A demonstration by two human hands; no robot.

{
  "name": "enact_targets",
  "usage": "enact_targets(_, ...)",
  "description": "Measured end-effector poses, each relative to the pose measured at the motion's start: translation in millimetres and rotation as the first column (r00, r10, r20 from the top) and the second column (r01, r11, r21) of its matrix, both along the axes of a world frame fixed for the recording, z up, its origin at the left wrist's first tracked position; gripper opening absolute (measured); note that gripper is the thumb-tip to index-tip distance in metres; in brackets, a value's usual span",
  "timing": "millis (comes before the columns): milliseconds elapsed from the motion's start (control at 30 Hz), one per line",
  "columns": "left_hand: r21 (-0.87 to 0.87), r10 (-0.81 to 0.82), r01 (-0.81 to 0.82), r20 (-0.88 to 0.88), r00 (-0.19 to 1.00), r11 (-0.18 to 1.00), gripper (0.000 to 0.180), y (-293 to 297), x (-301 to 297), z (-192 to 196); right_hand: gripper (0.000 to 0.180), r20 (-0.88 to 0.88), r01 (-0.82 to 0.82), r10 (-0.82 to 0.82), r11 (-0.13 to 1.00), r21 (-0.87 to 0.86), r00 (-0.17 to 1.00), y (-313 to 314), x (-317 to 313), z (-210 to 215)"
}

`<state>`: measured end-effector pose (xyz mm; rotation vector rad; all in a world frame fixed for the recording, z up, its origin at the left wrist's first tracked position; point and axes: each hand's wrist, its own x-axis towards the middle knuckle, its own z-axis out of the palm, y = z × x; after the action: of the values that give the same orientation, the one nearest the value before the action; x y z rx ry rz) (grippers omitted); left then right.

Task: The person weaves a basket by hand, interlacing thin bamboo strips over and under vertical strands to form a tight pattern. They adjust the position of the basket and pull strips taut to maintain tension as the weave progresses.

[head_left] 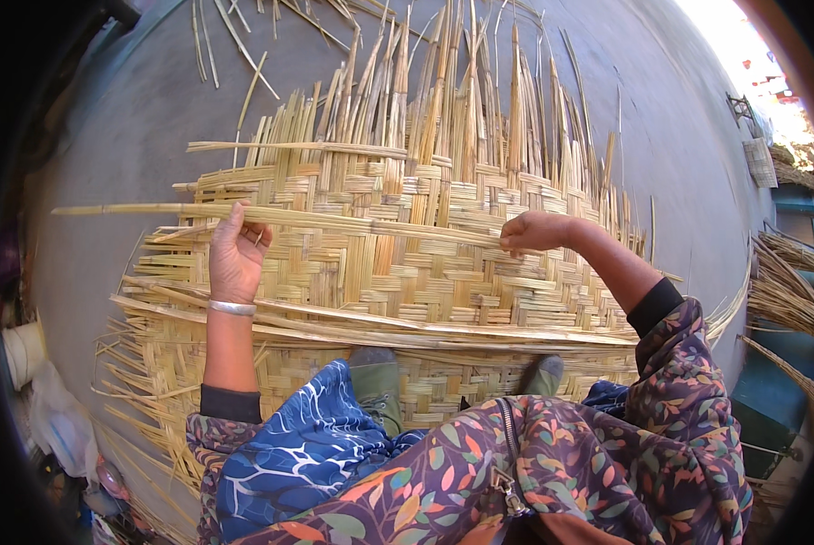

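A large woven mat of pale bamboo strips [398,263] lies on the grey ground, its far ends loose and unwoven. One long bamboo strip [334,221] runs across the mat from left to right. My left hand [236,252] grips this strip near its left part; a silver bangle sits on that wrist. My right hand [532,232] is closed on the same strip at the right, fingers pinched at the weave. My two grey-green shoes [377,381] rest on the mat's near part.
Loose bamboo strips [234,45] lie on the grey ground beyond the mat. A bundle of strips [784,291] is stacked at the right beside a blue-green box. Pale bags and clutter [53,418] sit at the lower left.
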<state>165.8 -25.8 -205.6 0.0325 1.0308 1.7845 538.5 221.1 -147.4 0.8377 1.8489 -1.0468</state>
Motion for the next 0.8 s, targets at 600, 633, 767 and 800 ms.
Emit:
enact_targets(600,-0.541,-0.570,0.388,-0.216,0.793,0.746,0.021,120,-25,-39,0.036,-0.387,0.112,0.120,0.844,0.525,0.914,6,-191,-53)
enact_targets(633,-0.536,-0.566,0.394,-0.201,0.799,0.746,0.021,126,-29,-45,0.036,-0.389,0.116,0.120,0.840,0.529,0.913,7,-193,-57)
enact_targets(767,-0.380,-0.502,0.411,-0.180,0.846,0.829,0.025,136,-32,-64,0.027,-0.372,0.134,0.082,0.845,0.518,0.925,11,-198,-72)
enact_targets(800,-0.355,-0.494,0.412,-0.181,0.850,0.839,0.031,140,-24,-52,0.023,-0.387,0.160,0.068,0.835,0.527,0.920,13,-198,-74)
